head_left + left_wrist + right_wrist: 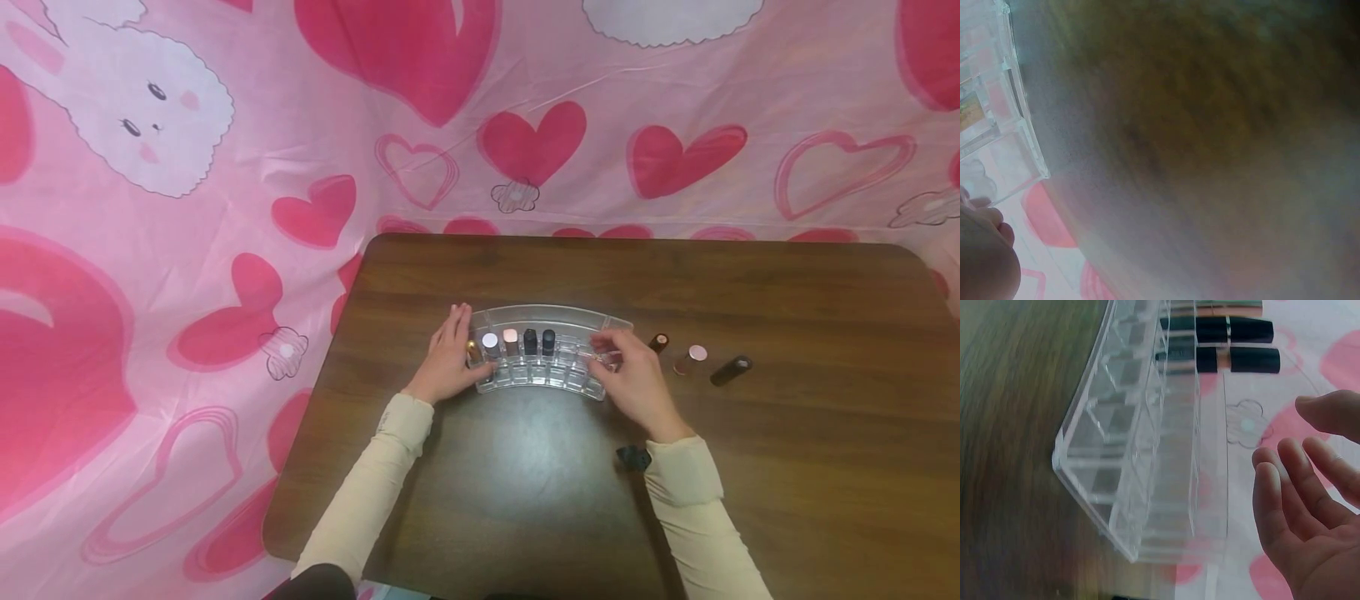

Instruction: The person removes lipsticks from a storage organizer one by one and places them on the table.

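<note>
A curved clear organizer (551, 313) with stepped compartments stands on the table. Along its left half, upright lipsticks fill a row: one gold (472, 351), one with a whitish cap (491, 342), one pale pink (511, 337) and two black ones (1238, 360). My left hand (446, 362) rests against the organizer's left end, fingers extended; only part of it shows in the left wrist view. My right hand (636, 379) is at the organizer's right end. In the right wrist view its fingers are loosely bent, with nothing between them and the thumb.
Right of the organizer, a dark lipstick (660, 342), a pink-capped one (691, 359) and a black tube (731, 371) are on the wooden table (825, 450). A small dark object (633, 457) sits beside the right cuff. Heart-patterned pink cloth (540, 167) hangs behind.
</note>
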A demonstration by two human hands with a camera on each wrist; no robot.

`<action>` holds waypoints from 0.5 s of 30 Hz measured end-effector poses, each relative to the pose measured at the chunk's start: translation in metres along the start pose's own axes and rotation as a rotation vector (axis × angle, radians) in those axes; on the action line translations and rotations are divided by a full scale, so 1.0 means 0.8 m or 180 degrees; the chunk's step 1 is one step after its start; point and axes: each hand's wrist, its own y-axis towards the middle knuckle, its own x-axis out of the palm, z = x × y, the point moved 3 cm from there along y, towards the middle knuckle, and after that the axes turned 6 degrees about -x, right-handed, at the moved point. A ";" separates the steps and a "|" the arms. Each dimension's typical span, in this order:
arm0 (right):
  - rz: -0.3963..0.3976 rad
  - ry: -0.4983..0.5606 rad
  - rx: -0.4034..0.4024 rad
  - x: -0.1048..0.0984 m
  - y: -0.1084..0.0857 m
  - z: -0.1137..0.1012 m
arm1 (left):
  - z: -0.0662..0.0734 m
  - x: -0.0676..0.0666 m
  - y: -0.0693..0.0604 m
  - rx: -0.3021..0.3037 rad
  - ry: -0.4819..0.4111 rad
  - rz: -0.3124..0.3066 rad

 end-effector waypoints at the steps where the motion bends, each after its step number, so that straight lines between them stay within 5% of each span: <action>1: -0.0045 0.0020 0.0018 0.003 0.001 -0.001 | 0.000 0.000 0.000 -0.0001 0.0000 0.0000; 15: -0.0169 0.0176 0.0016 0.037 0.017 -0.011 | 0.000 0.000 0.001 0.0018 -0.0028 0.0019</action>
